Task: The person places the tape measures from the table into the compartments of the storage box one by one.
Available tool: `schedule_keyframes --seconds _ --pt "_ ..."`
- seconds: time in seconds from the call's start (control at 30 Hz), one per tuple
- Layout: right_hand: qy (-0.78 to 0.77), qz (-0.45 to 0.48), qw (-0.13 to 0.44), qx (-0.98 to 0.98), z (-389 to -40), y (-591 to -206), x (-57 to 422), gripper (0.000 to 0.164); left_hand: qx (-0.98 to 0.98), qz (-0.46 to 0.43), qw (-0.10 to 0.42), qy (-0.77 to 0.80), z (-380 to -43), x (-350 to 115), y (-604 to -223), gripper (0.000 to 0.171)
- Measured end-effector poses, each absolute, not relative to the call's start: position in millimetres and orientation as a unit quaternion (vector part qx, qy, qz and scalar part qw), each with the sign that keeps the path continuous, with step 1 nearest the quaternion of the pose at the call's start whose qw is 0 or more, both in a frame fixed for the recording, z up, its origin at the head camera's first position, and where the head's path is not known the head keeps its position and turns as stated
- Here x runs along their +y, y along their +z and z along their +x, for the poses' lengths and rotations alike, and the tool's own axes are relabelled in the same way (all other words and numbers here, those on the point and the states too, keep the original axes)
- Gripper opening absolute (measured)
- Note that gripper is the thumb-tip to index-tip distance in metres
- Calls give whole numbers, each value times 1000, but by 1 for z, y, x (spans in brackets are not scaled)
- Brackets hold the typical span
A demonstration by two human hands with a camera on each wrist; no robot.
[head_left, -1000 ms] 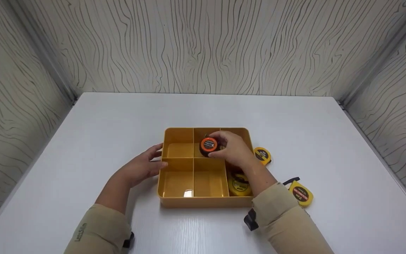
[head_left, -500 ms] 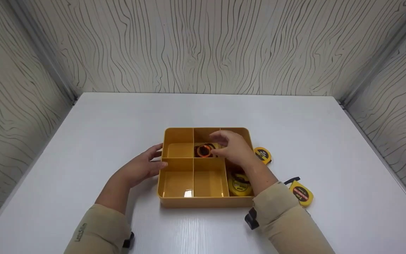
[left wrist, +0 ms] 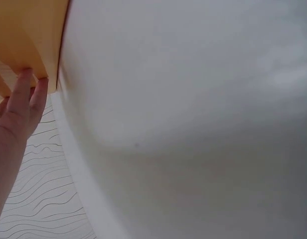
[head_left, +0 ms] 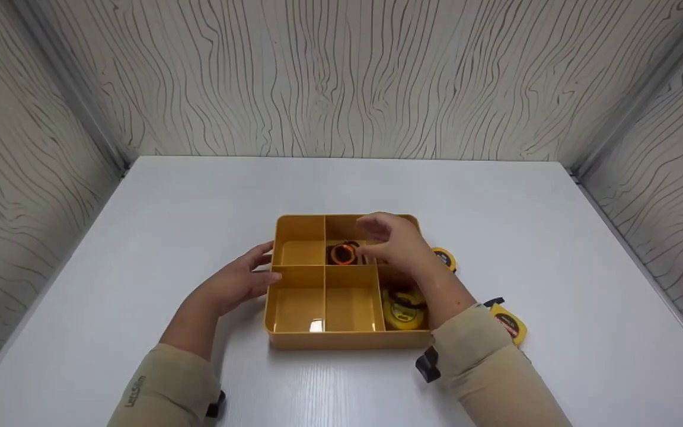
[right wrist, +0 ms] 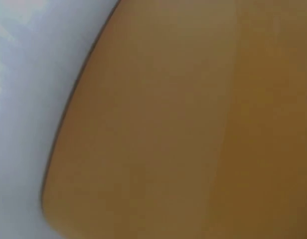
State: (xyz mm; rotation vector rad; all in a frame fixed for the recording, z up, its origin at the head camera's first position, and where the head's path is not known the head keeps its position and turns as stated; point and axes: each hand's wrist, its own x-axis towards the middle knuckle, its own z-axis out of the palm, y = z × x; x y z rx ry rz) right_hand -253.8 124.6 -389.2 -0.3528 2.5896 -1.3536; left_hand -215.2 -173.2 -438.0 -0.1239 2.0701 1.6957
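Note:
A yellow-brown divided box [head_left: 347,340] stands on the table. My left hand [head_left: 236,281] holds its left wall, thumb over the rim; in the left wrist view the fingers [left wrist: 24,94] lie against the outer wall. In the back middle compartment lies a black-and-orange tape measure [head_left: 342,254]. My right hand [head_left: 398,240] is just right of it and above the box, fingers bent loosely and apart from it. A yellow tape measure [head_left: 404,311] sits in the front right compartment. The right wrist view shows the box wall [right wrist: 143,124] up close, without the hand.
On the table [head_left: 211,196] right of the box lie two more yellow tape measures: one [head_left: 445,258] beside the box, partly behind the right wrist, and one [head_left: 510,325] with a dark strap, partly behind the right sleeve. Wood-patterned panels [head_left: 341,77] enclose the table.
The right hand let go of the black-and-orange tape measure, which dropped into the back middle compartment. That hand then moved slightly right and up. The left hand stayed at the box.

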Motion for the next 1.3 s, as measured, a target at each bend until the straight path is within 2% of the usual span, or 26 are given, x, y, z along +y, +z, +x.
schedule_keyframes --seconds 0.2,0.4,0.6,0.93,1.3 --pt "-486 -133 98 858 -251 -380 132 49 753 -43 231 615 -214 -173 -437 81" --pt "-511 -146 97 841 -248 -371 146 59 747 -24 229 623 -213 -173 -436 79" --pt "-510 -159 76 842 -246 -367 170 58 747 -14 226 625 -213 -174 -437 78" --pt "-485 -126 58 864 -238 -365 212 64 750 -19 227 621 -213 -174 -436 78" --pt "-471 -105 40 875 -223 -371 254 64 750 -25 228 620 -213 -173 -436 78"
